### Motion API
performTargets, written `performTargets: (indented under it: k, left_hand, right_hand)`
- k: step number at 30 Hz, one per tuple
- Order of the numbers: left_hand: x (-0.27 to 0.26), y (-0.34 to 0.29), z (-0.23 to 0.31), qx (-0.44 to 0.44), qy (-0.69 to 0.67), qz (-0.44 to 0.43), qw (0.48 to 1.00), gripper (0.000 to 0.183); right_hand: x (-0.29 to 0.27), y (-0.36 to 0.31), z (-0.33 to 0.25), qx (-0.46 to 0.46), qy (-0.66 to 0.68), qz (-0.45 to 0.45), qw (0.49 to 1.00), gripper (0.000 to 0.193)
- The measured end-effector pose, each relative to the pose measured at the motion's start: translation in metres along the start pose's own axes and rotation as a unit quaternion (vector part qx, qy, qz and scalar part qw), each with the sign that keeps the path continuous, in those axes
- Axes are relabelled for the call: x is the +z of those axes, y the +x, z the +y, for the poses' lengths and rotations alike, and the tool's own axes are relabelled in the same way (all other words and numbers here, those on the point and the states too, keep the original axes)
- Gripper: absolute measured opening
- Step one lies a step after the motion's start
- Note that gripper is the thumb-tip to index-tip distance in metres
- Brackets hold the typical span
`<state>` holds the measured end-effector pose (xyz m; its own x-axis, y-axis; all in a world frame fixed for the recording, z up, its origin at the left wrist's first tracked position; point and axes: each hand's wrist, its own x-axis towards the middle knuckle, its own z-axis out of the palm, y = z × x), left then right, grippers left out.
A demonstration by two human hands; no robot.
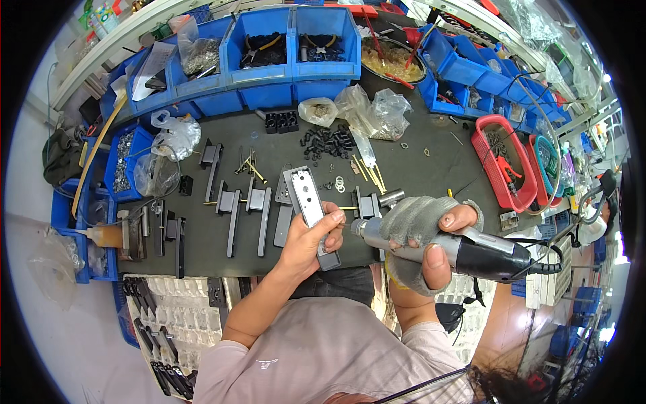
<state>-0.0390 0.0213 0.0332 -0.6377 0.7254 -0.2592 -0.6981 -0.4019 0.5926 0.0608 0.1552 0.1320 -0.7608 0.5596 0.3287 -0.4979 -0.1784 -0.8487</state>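
Note:
My left hand [296, 246] grips a long narrow metal plate [309, 198], silver-faced with a few round holes and a dark edge below, tilted over the bench. My right hand [420, 232], in a grey glove with bare fingertips, is wrapped round an electric screwdriver [494, 257] with a silver front and black rear. The screwdriver lies nearly level, its nose pointing left at my left fingers and the plate. Whether its bit touches the plate cannot be made out. Beyond my hands, dark handle parts with square blocks [229, 202] lie on the bench.
A dark mat [437, 151] covers the bench, with black small parts [326, 143] heaped mid-bench. Blue bins [259, 57] line the back. Red baskets [488, 158] stand right; a glue bottle [106, 236] lies left. Trays of dark parts [182, 306] sit near my body.

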Motion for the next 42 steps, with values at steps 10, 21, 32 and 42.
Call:
performTargets:
  k: [10,21,32,42]
  left_hand:
    - [-0.003,0.000,0.000,-0.003,0.011,-0.006,1.000,0.010]
    - [-0.009,0.003,-0.002,-0.044,0.063,-0.003,0.997,0.035]
    - [-0.003,-0.010,-0.013,-0.100,0.269,0.022,0.958,0.073]
    - [-0.001,-0.014,-0.012,-0.105,0.272,0.015,0.957,0.075]
  right_hand:
    - [-0.006,0.001,0.006,-0.006,-0.004,-0.024,1.000,0.051]
    - [-0.005,0.002,0.003,-0.013,0.017,0.048,0.999,0.051]
    - [0.002,0.011,-0.002,-0.035,0.007,0.036,0.999,0.052]
    - [-0.008,0.027,0.026,-0.116,0.016,-0.065,0.991,0.043]
